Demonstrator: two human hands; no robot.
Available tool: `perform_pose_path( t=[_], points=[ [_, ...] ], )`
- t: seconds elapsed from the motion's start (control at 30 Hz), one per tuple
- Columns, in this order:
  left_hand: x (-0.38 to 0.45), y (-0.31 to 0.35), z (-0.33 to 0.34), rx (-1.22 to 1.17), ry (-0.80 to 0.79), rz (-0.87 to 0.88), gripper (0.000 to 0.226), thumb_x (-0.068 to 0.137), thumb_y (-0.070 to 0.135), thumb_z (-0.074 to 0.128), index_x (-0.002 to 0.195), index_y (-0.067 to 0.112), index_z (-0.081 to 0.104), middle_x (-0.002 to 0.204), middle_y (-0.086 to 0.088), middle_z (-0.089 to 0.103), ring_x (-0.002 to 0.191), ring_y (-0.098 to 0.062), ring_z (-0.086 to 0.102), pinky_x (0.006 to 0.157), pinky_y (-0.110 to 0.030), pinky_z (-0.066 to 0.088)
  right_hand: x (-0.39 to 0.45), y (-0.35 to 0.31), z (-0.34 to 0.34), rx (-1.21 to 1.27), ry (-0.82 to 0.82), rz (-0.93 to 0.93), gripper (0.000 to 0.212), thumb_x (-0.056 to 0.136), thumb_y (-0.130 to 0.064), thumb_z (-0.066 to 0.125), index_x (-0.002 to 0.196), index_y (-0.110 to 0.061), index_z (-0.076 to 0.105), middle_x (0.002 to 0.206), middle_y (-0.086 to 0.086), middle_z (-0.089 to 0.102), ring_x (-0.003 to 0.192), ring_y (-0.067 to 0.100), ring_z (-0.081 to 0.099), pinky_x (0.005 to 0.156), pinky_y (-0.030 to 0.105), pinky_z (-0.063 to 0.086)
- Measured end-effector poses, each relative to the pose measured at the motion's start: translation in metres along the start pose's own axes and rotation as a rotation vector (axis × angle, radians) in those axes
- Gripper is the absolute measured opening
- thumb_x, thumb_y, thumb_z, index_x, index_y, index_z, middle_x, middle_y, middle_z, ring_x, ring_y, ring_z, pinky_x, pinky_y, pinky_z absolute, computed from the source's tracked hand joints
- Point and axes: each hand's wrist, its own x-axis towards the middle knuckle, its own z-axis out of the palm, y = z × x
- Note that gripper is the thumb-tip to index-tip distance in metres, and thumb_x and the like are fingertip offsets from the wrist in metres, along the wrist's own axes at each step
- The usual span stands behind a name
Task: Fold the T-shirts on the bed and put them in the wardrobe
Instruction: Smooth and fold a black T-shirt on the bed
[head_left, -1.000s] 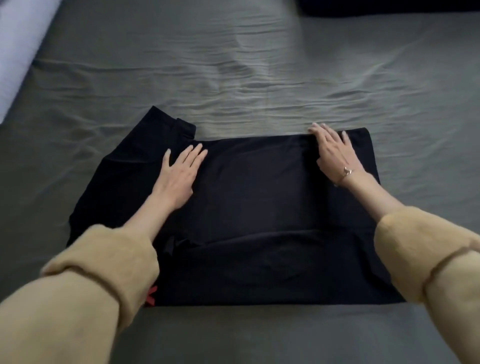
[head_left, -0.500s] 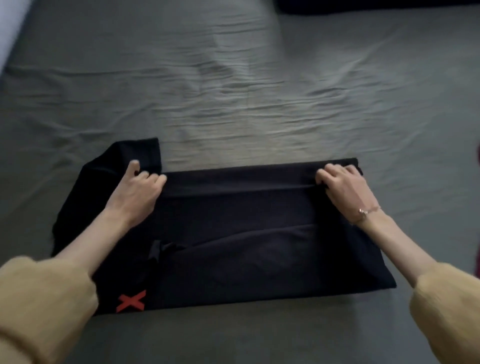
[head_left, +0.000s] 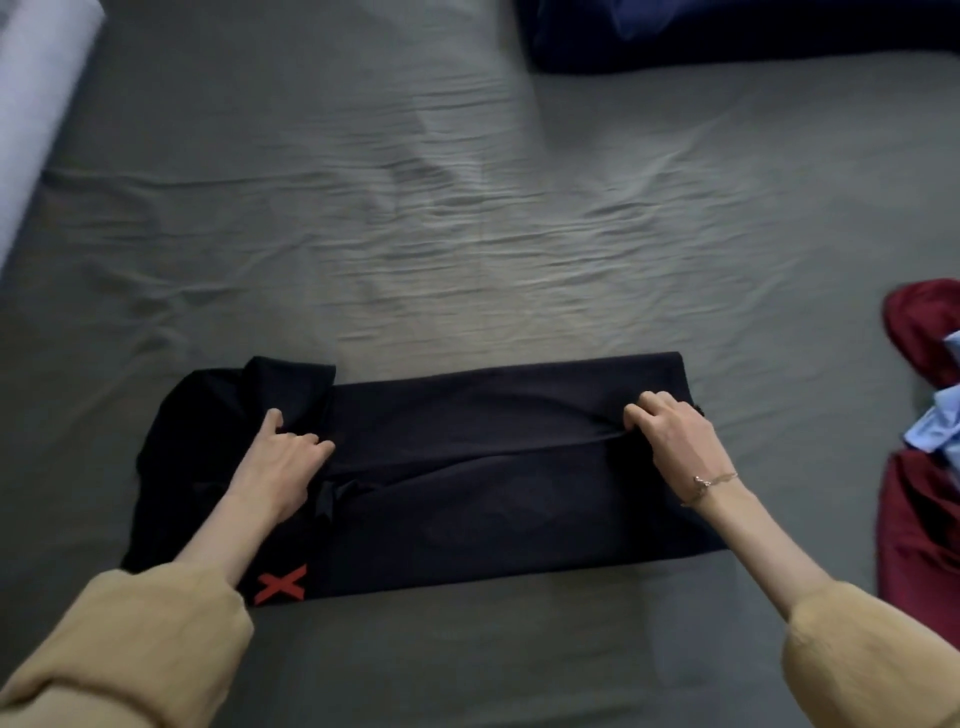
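Observation:
A black T-shirt (head_left: 467, 467) lies partly folded into a wide band on the grey bed sheet (head_left: 467, 234), with a red X mark near its front left corner. My left hand (head_left: 283, 460) grips the cloth at the left side, fingers curled into a fold. My right hand (head_left: 670, 436) pinches the upper layer near the right end, with a raised crease running from it. A sleeve sticks out at the far left.
A dark red garment (head_left: 919, 467) and a light blue one (head_left: 940, 421) lie bunched at the right edge. Dark blue cloth (head_left: 727, 31) lies at the far top. A white surface (head_left: 36, 104) borders the bed on the left.
Both hands went from lying flat on the shirt to curling and gripping its cloth. The far edge has been drawn toward me, making the shirt a narrower band.

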Motion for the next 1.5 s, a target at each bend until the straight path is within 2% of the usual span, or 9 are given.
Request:
perform_pose_path(
  t=[0.13, 0.3, 0.5, 0.63, 0.77, 0.97, 1.1, 1.23, 1.5],
  points=[
    [-0.003, -0.001, 0.0, 0.04, -0.122, -0.111, 0.035, 0.089, 0.013, 0.047, 0.123, 0.025, 0.05, 0.113, 0.009, 0.062, 0.112, -0.014, 0.055, 0.113, -0.045, 0.013, -0.007, -0.013, 0.0, -0.016, -0.028, 0.14, 0.044, 0.03, 0.019, 0.069, 0.061, -0.01, 0.054, 0.061, 0.005, 0.051, 0.054, 0.028, 0.055, 0.047, 0.032, 0.044],
    [-0.003, 0.007, -0.005, 0.023, -0.19, -0.314, 0.043, 0.09, 0.025, 0.049, 0.131, 0.018, 0.043, 0.122, 0.005, 0.059, 0.12, -0.017, 0.049, 0.112, -0.046, 0.017, -0.011, -0.038, 0.007, -0.003, 0.023, 0.237, 0.03, 0.069, -0.007, 0.036, 0.082, -0.004, 0.063, 0.094, 0.016, 0.064, 0.084, 0.032, 0.065, 0.078, 0.04, 0.052],
    [0.026, 0.059, -0.017, -0.487, 0.339, -0.21, 0.05, 0.09, 0.032, 0.031, 0.129, 0.009, 0.051, 0.13, -0.013, 0.056, 0.118, -0.028, 0.053, 0.102, -0.049, 0.037, -0.001, -0.075, 0.023, 0.165, -0.171, 0.113, 0.065, 0.095, -0.05, 0.007, 0.147, -0.013, 0.022, 0.156, 0.002, 0.017, 0.142, 0.009, 0.006, 0.113, 0.048, 0.008],
    [0.037, 0.097, -0.011, -0.665, 0.189, 0.042, 0.085, 0.067, 0.072, -0.03, 0.141, 0.031, -0.026, 0.145, 0.009, -0.037, 0.139, -0.012, -0.028, 0.111, -0.047, -0.015, -0.001, -0.071, 0.033, 0.15, -0.334, 0.17, 0.08, 0.07, -0.07, -0.028, 0.14, -0.031, -0.024, 0.147, -0.012, -0.033, 0.136, 0.005, -0.031, 0.107, 0.05, -0.021],
    [0.039, 0.102, 0.005, -0.739, 0.101, 0.032, 0.086, 0.05, 0.076, -0.042, 0.127, 0.037, -0.042, 0.135, 0.011, -0.052, 0.131, -0.012, -0.043, 0.103, -0.046, -0.027, -0.001, -0.07, 0.033, 0.177, -0.416, 0.206, 0.071, 0.073, -0.065, -0.015, 0.136, -0.037, -0.03, 0.143, -0.012, -0.04, 0.133, 0.008, -0.037, 0.106, 0.052, -0.023],
    [0.035, 0.098, -0.008, -0.774, 0.034, 0.052, 0.065, 0.098, 0.054, 0.017, 0.139, 0.033, -0.027, 0.143, 0.01, -0.04, 0.135, -0.012, -0.036, 0.109, -0.048, -0.022, 0.002, -0.074, 0.025, 0.2, -0.453, 0.223, 0.077, 0.068, -0.064, -0.016, 0.138, -0.035, -0.026, 0.143, -0.013, -0.039, 0.134, 0.009, -0.035, 0.108, 0.056, -0.018],
    [0.029, 0.077, -0.015, -1.006, 0.233, 0.029, 0.053, 0.1, 0.032, 0.04, 0.149, 0.023, 0.024, 0.158, 0.006, 0.014, 0.145, -0.011, 0.009, 0.117, -0.034, 0.005, 0.012, -0.089, 0.007, 0.231, -0.297, 0.257, 0.07, 0.088, -0.054, 0.022, 0.149, -0.019, 0.022, 0.158, 0.0, 0.006, 0.146, 0.016, 0.004, 0.112, 0.05, -0.012],
    [0.016, 0.032, -0.005, -1.289, 0.537, -0.213, 0.029, 0.089, 0.002, 0.047, 0.107, 0.016, 0.064, 0.106, 0.004, 0.061, 0.102, -0.012, 0.056, 0.091, -0.028, 0.044, 0.044, -0.136, -0.006, 0.333, -0.175, 0.149, 0.037, 0.091, -0.023, 0.051, 0.127, -0.015, 0.052, 0.133, 0.0, 0.048, 0.124, 0.02, 0.042, 0.105, 0.035, 0.026],
    [-0.024, -0.063, 0.079, -1.649, 0.5, -0.672, 0.029, 0.086, -0.006, 0.045, 0.079, 0.014, 0.064, 0.072, 0.006, 0.063, 0.065, -0.011, 0.056, 0.065, -0.022, 0.046, 0.131, -0.275, -0.008, 0.892, -0.455, 0.432, 0.046, 0.09, -0.039, 0.056, 0.126, -0.012, 0.05, 0.118, 0.003, 0.061, 0.11, 0.022, 0.056, 0.092, 0.032, 0.043]
  ],
)
